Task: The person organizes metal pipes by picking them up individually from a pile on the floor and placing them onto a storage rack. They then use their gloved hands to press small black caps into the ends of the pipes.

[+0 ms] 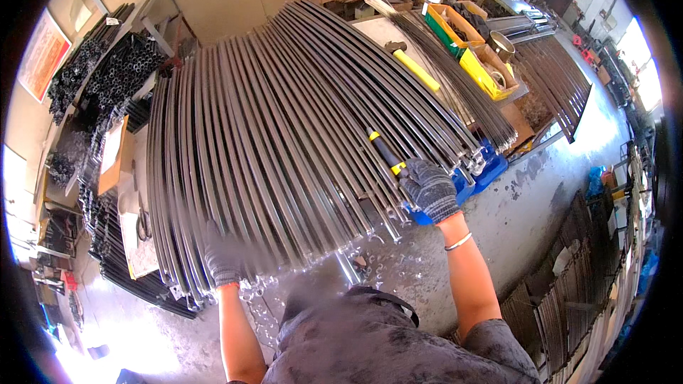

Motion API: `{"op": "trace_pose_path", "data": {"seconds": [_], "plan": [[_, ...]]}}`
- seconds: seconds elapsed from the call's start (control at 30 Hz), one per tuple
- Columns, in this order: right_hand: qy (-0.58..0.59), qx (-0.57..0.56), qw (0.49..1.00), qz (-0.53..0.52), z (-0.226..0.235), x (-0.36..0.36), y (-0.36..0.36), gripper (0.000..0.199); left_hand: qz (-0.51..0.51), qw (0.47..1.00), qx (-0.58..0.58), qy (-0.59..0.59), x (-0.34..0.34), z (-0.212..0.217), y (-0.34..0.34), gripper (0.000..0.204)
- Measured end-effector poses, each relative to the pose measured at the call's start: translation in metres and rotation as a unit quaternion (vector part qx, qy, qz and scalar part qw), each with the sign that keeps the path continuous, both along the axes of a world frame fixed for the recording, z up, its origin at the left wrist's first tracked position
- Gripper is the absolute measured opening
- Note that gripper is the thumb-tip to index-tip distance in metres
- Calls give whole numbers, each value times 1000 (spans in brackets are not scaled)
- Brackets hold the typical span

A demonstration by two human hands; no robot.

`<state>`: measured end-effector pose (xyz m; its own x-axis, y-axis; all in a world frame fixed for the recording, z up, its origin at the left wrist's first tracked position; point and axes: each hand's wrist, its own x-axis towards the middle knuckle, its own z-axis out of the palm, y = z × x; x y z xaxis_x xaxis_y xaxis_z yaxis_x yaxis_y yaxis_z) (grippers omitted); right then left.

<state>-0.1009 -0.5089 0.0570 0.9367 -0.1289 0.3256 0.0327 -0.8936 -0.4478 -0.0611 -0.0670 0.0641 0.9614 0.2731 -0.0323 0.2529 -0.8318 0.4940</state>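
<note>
Head view showed me the right hand (429,188) curled round a yellow-banded tool (384,151), metal rods (284,135) beneath; the left hand (222,264), near rods, looked too blurry to tell how open. Steady gripping seemed best.

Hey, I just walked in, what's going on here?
A person in grey knit gloves stands at a wide row of long dark metal rods laid side by side. The right hand grips the near end of a black-and-yellow tool over the rods. The left hand is at the near ends on the left; blur hides whether it grips any. A yellow-handled hammer lies farther back, right of the row.
</note>
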Motion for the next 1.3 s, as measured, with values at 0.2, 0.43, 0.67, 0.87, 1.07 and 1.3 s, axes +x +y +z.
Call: {"op": "trace_pose_path", "data": {"seconds": [0.2, 0.43, 0.67, 0.87, 1.07, 1.3], "plan": [[21, -18, 1000, -4, -2, 8, -2, 33, -48, 985, 122, -110, -5, -16, 14, 52], [76, -117, 988, -59, -14, 30, 2, 41, -28, 992, 65, -103, -2, -16, 14, 52], [133, -116, 984, -35, -23, 41, 0, 44, 8, 980, 27, -195, -4, -16, -13, 47], [103, -139, 981, 85, 8, 46, 30, 41, 3, 977, 16, -211, -10, -8, -28, 46], [40, -215, 960, 175, -40, 34, 66, 17, -16, 977, 6, -210, -2, 3, -57, 42], [161, -144, 959, 185, -34, 44, 71, 21, -59, 975, 8, -216, -10, 12, -77, 42]]}}
